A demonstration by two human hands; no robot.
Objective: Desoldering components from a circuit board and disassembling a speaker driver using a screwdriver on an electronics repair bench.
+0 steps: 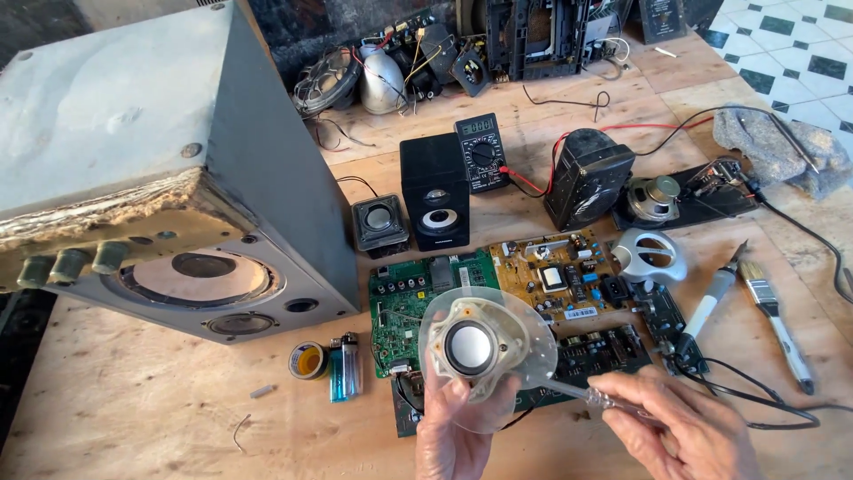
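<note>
I'm watching my left hand (455,437) coming up from the bottom edge, its grip pinching the rim of a clear round speaker disc (487,348) and holding it upright above the tabletop (133,418), cone facing me. My right hand (689,431) is clenching a thin clear-handled screwdriver (586,396), its tip pointing at the disc's lower edge. Behind the disc, green and tan circuit boards (533,284) are lying flat, partly hidden by it. A big grey speaker cabinet (178,169) is crowding the left; a soldering iron (711,307) and brush (777,324) are lying to the right.
</note>
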